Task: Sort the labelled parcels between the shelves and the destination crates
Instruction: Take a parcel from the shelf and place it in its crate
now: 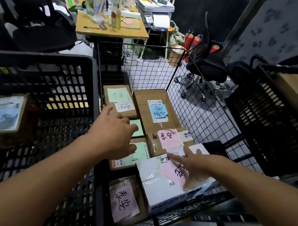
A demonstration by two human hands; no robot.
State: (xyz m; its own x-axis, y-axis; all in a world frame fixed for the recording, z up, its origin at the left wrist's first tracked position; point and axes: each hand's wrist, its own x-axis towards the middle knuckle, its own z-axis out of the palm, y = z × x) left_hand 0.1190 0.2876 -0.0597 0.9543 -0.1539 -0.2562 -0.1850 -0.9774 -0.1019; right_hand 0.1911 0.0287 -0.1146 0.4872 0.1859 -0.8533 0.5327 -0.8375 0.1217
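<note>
— Left hand (115, 133), mine: slack, above the green-labelled parcel (138, 155). Right hand (194, 166): fingers spread over the white pink-labelled parcel (155, 172). Nothing grasped.
— Step?
— Choosing, I judge. Next: grip one, match label to crate.
— Surroundings?
— Wire shelf (185, 91); left crate (38, 56), right crate (266, 119); cluttered surface (132, 32), office chair (207, 63), fire extinguishers (189, 40) behind.

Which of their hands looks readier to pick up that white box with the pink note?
Right. The right hand is spread open directly over the white box, covering part of its pink note. The left hand is over the green-labelled parcels beside it.
</note>
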